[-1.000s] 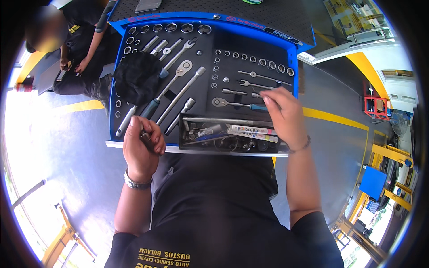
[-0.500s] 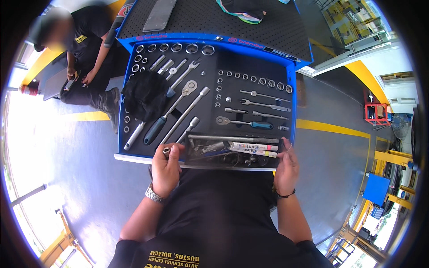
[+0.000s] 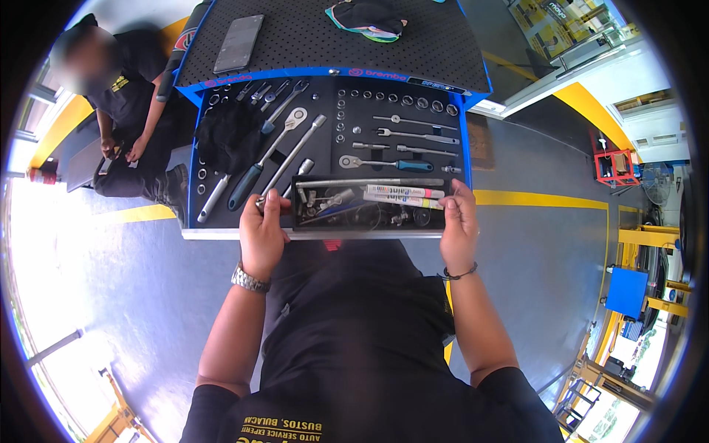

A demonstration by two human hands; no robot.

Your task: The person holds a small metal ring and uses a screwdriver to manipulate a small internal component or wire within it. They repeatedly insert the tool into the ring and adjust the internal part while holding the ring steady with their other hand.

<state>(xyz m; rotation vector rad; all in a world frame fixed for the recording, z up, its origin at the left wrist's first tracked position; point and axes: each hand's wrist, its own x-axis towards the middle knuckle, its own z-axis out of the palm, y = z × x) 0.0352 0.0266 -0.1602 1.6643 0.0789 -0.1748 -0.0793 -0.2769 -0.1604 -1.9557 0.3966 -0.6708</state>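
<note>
A narrow black tray rests at the front of an open blue tool drawer. Inside it lie two white paint markers, a long metal bar and several small metal parts. My right hand grips the tray's right end, thumb near the markers. At the left end my left hand is closed, with a small metal socket between thumb and fingers. Beyond the tray, ratchets, extension bars and sockets sit in dark foam. A black cloth covers part of the left side.
The cabinet's perforated black top carries a phone and a bundled dark cloth. Another person sits at the far left, hands together over the lap. Yellow lift equipment stands at the right.
The drawer now sits farther under the cabinet top, which hides most of the row of large sockets. My hands and the tray have moved forward with it, and my arms are straighter.
</note>
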